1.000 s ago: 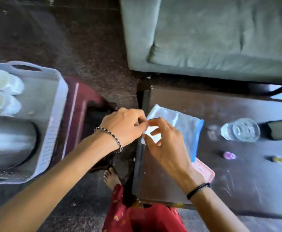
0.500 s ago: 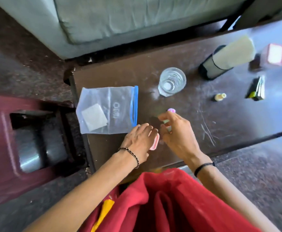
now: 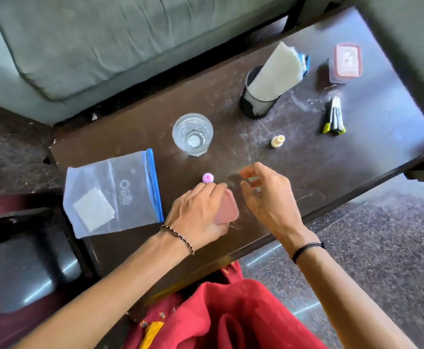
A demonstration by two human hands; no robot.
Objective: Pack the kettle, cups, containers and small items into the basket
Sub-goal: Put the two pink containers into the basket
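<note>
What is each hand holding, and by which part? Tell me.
The left hand holds the pink lid by its left side; the right hand holds nothing.

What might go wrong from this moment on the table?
1. The clear plastic zip bag with a blue seal overhangs the dark wooden table's left edge; a brush could slide it off.
2. The small purple round cap lies right by the left hand, which holds a flat pink plastic item; lifting might flick it away.
3. The clear drinking glass stands just beyond the right hand; a reach past could tip it.
</note>
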